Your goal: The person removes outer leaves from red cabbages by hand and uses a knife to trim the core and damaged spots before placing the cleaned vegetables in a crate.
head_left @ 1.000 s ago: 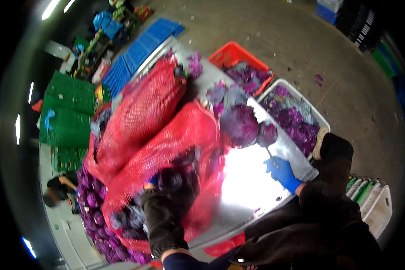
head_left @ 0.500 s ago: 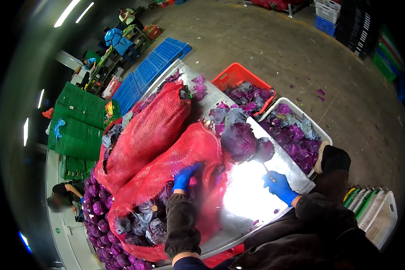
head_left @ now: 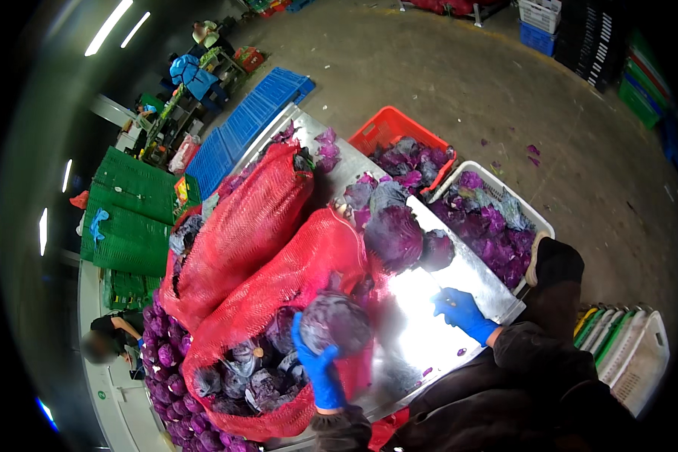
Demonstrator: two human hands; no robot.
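Note:
My left hand (head_left: 320, 377), in a blue glove, grips a red cabbage (head_left: 336, 324) with dull outer leaves, raised over the red mesh sack (head_left: 279, 271). The sack's mouth gapes, and more cabbages (head_left: 260, 384) show inside. In a blue glove too, my right hand (head_left: 463, 313) is closed over the bright metal table (head_left: 407, 339). It appears to hold a slim knife, mostly lost in the glare. Beyond it a large purple cabbage (head_left: 394, 237) and a smaller cabbage (head_left: 435, 250) lie on the table.
A second full mesh sack (head_left: 241, 226) lies alongside. Leaf trimmings fill a red crate (head_left: 388, 120) and a white crate (head_left: 546, 222) at the table's right edge. Many cabbages (head_left: 169, 407) are heaped at the left. Stacked green crates (head_left: 132, 203) and co-workers stand farther off.
My left hand has come out from over the sack and turned, and now lifts a cabbage. My right hand has shifted only slightly to the left.

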